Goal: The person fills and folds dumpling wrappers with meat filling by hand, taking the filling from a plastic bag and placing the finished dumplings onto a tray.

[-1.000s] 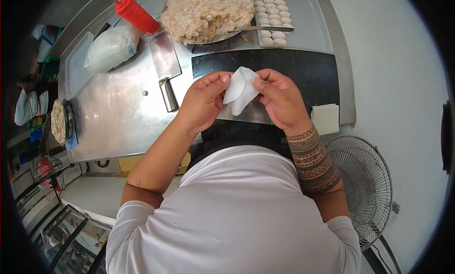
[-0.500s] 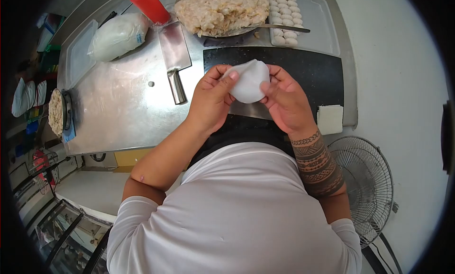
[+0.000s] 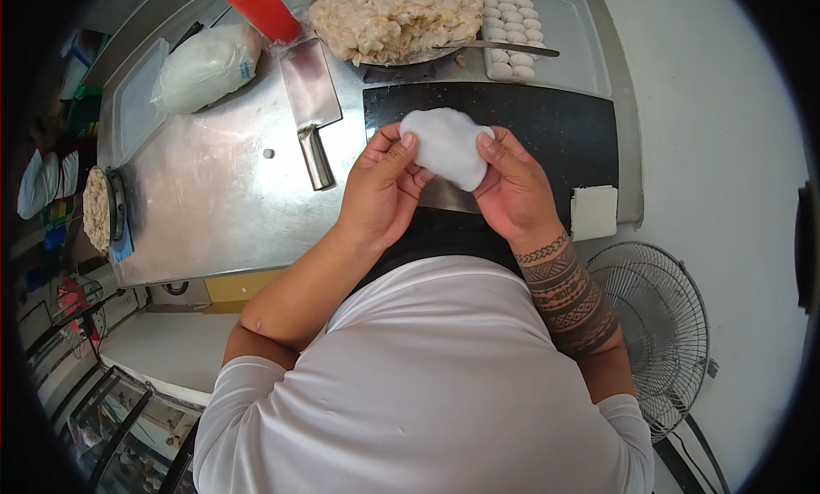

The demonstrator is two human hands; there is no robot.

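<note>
White sheet (image 3: 446,144), left grip (image 3: 380,182) and right grip (image 3: 518,191) pinching its edges, black board (image 3: 564,135) beneath

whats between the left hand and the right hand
In the head view, a thin white sheet spans between them, its edges pinched by the left hand and the right hand; the black board shows behind it.

Head view | we looked from the wearer's head, above the near side of the steel table (image 3: 205,203) | we faced forward and down onto its top | close by, our wide field spanned both its side edges
</note>
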